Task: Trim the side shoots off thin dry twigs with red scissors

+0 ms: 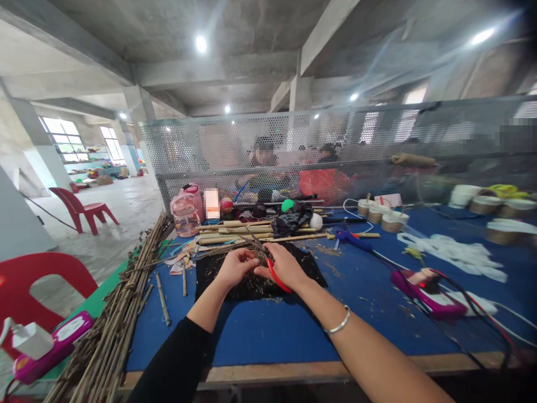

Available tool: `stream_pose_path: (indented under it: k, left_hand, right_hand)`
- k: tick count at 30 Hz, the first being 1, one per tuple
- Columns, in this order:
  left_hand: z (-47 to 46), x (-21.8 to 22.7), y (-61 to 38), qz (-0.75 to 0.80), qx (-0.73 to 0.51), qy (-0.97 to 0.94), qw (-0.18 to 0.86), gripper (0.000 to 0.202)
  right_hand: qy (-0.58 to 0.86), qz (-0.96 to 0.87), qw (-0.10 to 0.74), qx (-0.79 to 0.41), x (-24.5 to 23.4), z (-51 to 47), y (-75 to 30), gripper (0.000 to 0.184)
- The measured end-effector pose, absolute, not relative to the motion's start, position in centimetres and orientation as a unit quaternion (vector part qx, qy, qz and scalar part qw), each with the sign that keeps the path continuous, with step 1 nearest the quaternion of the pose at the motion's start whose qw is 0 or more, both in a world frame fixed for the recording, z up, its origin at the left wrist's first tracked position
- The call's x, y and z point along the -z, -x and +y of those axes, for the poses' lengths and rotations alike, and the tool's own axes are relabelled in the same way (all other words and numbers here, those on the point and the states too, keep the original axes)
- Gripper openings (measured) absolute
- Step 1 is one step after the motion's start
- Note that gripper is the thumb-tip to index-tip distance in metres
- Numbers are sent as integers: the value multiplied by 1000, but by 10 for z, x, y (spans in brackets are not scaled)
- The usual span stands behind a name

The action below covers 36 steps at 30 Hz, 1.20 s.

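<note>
My right hand grips a pair of scissors with red handles; the blades point up and to the left. Close beside it, my left hand is closed in a pinch, and what lies between its fingertips is too small to make out. Thin dry stems lie just behind the left hand. Under both hands is a black cloth, strewn with dry plant clippings. Cut stem pieces lie on the blue table to the left.
A large bundle of dried stalks lies along the left edge. Bamboo sticks lie behind the cloth. A blue glue gun, a purple power strip and white tubs are on the right. A perforated metal screen stands behind.
</note>
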<state>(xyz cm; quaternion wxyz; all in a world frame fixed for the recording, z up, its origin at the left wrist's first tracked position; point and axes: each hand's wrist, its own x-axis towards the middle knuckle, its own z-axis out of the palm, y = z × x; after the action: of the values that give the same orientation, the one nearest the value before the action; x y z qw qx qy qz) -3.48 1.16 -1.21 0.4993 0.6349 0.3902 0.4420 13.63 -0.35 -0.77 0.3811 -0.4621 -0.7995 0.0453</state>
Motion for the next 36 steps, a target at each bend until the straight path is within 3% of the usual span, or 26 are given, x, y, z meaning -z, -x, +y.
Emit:
stream_pose_path:
  k: [11,23,36]
  left_hand:
    - [5,4,32,402,-436,-615,519,33]
    - [7,5,33,408,-459,-600,512,36]
    - [7,6,34,418,-456,-603,504,36]
  right_hand:
    - [472,-793,376,-87,9,-5,-137,34]
    - [467,-807,361,-25,10,-3,-136,60]
    - [484,-802,346,-48,5,-7,-138,41]
